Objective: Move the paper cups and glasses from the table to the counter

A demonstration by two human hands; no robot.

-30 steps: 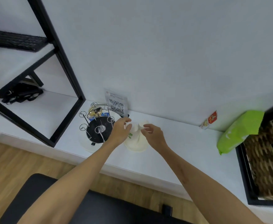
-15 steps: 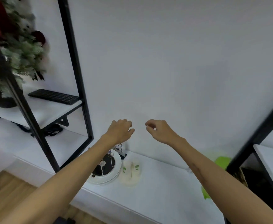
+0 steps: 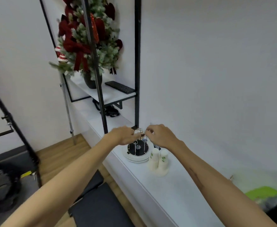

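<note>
Two white paper cups [image 3: 158,161] with green leaf prints stand upside down, side by side, on the white counter [image 3: 172,190]. Left of them sits a round cup rack [image 3: 138,149] with a black base and thin metal prongs on a white plate. My left hand [image 3: 123,135] and my right hand [image 3: 159,135] hover in the air above the rack, both with curled fingers and nothing in them. Neither hand touches the cups. No glasses are in sight.
A black metal shelf frame [image 3: 137,63] rises at the counter's left end, holding a keyboard [image 3: 120,87] and a red and green festive plant [image 3: 88,38]. A green packet [image 3: 264,194] lies at the far right. A black seat [image 3: 100,205] sits below on the wooden floor.
My hands let go of the paper cups and lifted off them. The view swung up and to the left, so the shelf and plant came into sight.
</note>
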